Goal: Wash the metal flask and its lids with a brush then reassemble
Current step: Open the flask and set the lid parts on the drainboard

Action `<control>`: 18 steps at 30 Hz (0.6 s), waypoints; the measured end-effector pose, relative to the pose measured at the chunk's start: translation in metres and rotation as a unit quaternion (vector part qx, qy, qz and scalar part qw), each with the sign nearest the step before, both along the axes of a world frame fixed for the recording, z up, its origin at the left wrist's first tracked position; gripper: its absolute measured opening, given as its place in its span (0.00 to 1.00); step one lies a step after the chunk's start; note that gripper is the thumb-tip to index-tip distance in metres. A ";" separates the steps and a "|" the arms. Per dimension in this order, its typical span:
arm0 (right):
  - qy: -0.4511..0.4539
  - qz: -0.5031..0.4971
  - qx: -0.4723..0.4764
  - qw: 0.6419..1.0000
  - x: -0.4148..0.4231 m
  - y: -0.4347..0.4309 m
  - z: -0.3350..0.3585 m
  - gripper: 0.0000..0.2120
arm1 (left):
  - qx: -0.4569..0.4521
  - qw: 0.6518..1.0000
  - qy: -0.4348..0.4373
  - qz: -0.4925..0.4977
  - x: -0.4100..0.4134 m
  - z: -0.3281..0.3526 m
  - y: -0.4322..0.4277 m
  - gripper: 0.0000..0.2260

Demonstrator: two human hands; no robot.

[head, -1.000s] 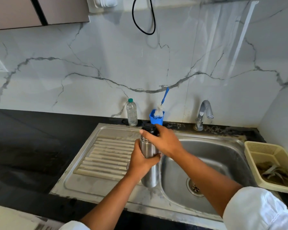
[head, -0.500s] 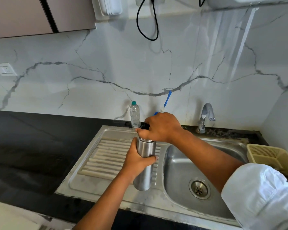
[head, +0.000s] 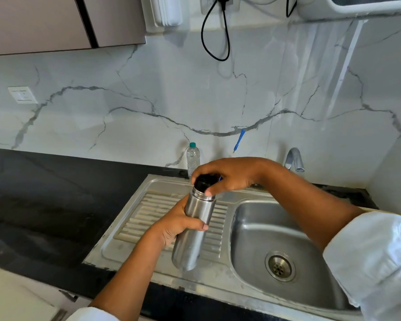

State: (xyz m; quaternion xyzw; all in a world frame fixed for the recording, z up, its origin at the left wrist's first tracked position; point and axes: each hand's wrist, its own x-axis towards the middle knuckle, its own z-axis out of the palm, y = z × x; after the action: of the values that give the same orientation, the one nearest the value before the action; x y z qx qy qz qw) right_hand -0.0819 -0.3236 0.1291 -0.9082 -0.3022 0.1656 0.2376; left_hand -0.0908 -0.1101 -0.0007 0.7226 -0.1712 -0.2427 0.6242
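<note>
- My left grip (head: 174, 226) wraps round the flask (head: 190, 246) at mid-height, thumb across its front.
- My right grip (head: 229, 174) curls over the flask's lid (head: 203, 183), forearm slanting up to it.

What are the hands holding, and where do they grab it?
The left hand grips the flask round its middle. The right hand grips the black lid on its top.

Bench (head: 44, 193): black; steel sink (head: 116, 249) set in; bottle (head: 192, 158) upright at back, tap (head: 293, 158) near.
</note>
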 end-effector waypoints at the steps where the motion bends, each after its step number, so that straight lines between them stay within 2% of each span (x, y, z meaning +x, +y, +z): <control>1: 0.011 0.013 0.004 1.000 0.000 -0.001 0.002 0.17 | 0.002 1.000 0.003 0.002 -0.001 0.001 0.001 0.33; 4: 0.038 0.003 0.044 0.998 -0.001 0.004 0.004 0.24 | 0.005 1.000 -0.008 0.021 -0.004 0.002 0.001 0.32; 6: 0.019 -0.049 0.043 0.998 -0.004 0.010 0.004 0.28 | 0.017 0.999 -0.033 0.034 -0.004 0.003 -0.002 0.31; 9: -0.077 -0.145 -0.107 0.981 -0.006 0.024 0.003 0.34 | 0.041 0.996 -0.062 0.047 -0.002 0.001 -0.006 0.32; 11: -0.096 -0.155 -0.185 0.966 -0.005 0.031 0.002 0.32 | 0.052 0.995 -0.068 0.060 -0.001 -0.001 -0.006 0.33; 12: -0.095 -0.140 -0.194 0.966 -0.004 0.033 0.001 0.30 | 0.055 0.994 -0.068 0.066 -0.001 -0.003 -0.005 0.32; 15: -0.099 -0.061 -0.142 0.983 0.003 0.028 0.001 0.17 | 0.058 0.993 -0.065 0.082 0.000 -0.007 -0.001 0.32; 18: -0.051 0.002 -0.029 0.998 0.005 0.021 -0.001 0.18 | 0.053 0.992 -0.059 0.100 0.002 -0.011 0.005 0.30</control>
State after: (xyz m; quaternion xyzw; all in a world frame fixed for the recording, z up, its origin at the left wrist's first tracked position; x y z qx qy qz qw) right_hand -0.0767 -0.3026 0.1279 -0.9213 -0.3112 0.1282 0.1949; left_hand -0.0885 -0.1054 -0.0113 0.7815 -0.1213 -0.1446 0.5946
